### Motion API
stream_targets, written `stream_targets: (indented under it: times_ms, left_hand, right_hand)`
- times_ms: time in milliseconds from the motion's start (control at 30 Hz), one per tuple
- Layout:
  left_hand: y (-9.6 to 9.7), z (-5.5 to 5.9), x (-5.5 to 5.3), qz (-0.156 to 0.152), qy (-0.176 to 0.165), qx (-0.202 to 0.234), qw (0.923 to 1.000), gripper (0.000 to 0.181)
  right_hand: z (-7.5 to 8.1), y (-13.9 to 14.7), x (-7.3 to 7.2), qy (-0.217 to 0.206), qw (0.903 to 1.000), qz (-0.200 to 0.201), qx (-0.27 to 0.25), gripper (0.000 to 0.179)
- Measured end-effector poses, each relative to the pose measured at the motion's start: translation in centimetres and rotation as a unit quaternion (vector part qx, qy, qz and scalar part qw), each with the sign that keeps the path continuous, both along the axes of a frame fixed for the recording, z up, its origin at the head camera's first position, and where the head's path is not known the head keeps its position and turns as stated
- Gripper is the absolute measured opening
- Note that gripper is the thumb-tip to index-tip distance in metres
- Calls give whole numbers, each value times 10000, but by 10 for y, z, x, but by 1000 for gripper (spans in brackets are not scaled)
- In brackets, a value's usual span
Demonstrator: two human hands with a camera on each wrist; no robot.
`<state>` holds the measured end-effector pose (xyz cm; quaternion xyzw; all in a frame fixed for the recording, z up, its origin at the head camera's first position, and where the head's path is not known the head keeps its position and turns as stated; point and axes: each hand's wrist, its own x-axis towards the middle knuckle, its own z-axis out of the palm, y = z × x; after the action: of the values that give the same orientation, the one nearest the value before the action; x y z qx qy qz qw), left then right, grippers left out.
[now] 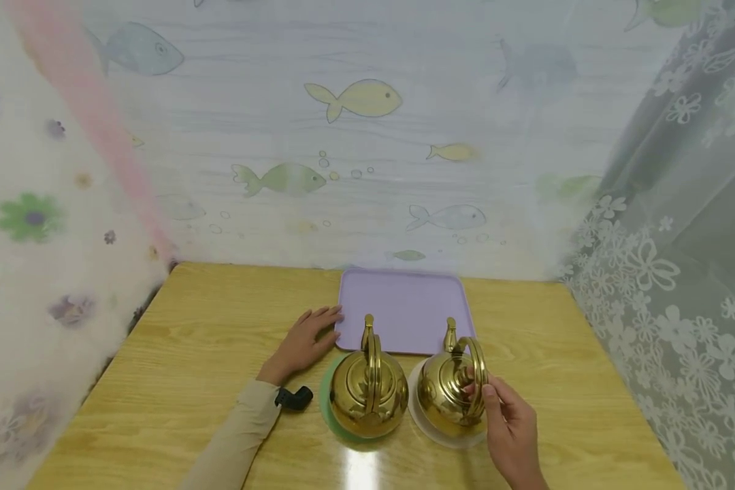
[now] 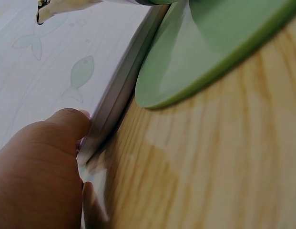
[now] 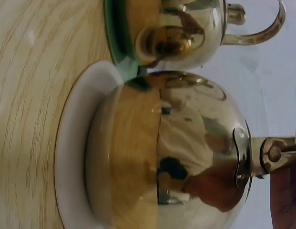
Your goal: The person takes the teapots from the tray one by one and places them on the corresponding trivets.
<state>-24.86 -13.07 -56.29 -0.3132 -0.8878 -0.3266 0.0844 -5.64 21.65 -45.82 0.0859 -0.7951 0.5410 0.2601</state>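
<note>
Two shiny gold kettles stand side by side, spouts toward the back. The left kettle (image 1: 349,398) sits on a green plate (image 1: 326,401), the right kettle (image 1: 436,393) on a white plate (image 1: 420,423). My right hand (image 1: 513,425) grips the right kettle's raised handle (image 1: 479,364) from the right, thumb on the near side. In the right wrist view, that kettle's round body (image 3: 138,171) is over the white plate (image 3: 71,148). Fingers fairly straight, my left hand (image 1: 303,344) rests at the left edge of a purple tray (image 1: 404,296). The left wrist view has its thumb (image 2: 66,124) against the rim.
A wooden table (image 1: 220,320) carries everything, its back edge against a fish-patterned cloth (image 1: 361,204). Flowered cloth hangs at the left, and lacy curtain (image 1: 667,327) at the right. A black wrist device (image 1: 294,398) is on my left wrist, beside the green plate.
</note>
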Motion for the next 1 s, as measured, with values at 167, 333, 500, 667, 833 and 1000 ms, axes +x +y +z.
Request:
stream_targets:
  times_ms: [167,333,500,667,833,1000]
  left_hand:
    - [2,1,-3,-15,-15,-10,10000,45]
    - [3,1,-1,-58,-51,-40,10000,46]
    - [1,1,4,-101,-63,29,9999,46]
    - [-3,3,6,-50,-52,112,9999,47]
    - [-3,8,9,-6,-2,-140,9999,49]
    - [-6,19,14,266,-32,-648,9975,48]
  right_hand:
    - [-2,8,-2,358,9965,-201,731,31]
    - [-6,13,-1,746,9921,-218,990,34]
    - [-9,14,2,989,9877,-97,1205,35]
    - [-10,14,3,1240,9818,-172,1427,29]
    - [-13,23,3,1239,9781,-352,1638,26]
    - [-15,36,1,935,9745,-280,2022,36]
